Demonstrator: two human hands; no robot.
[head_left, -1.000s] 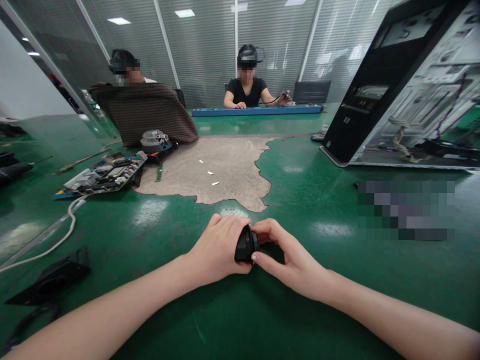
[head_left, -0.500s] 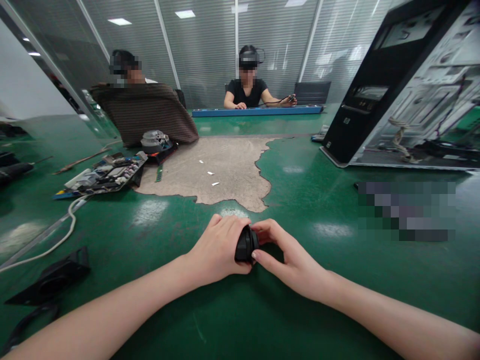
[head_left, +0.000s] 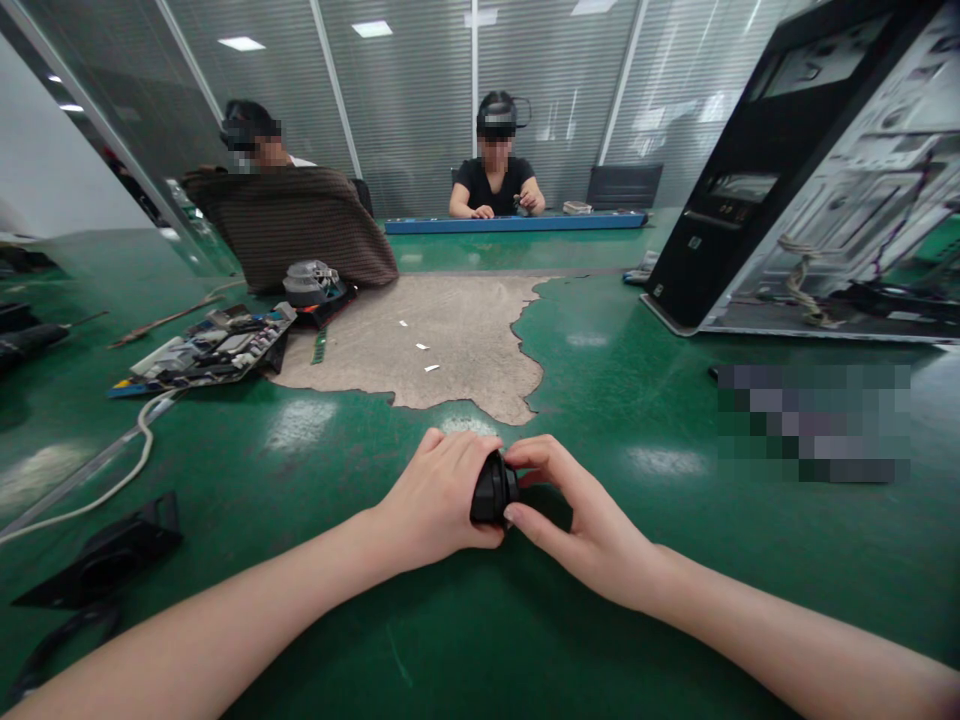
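Head view shows the left hand [head_left: 439, 490] curling its fingers round a black part [head_left: 487, 494] over the worktop [head_left: 450, 640], apparently to steady it while the right hand [head_left: 585, 515] pinches its round end between thumb and fingers, a circuit board [head_left: 214, 345] lying beyond.

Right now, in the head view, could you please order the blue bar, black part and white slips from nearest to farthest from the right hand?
1. Black part: touching, left.
2. White slips: forward-left.
3. Blue bar: far ahead.
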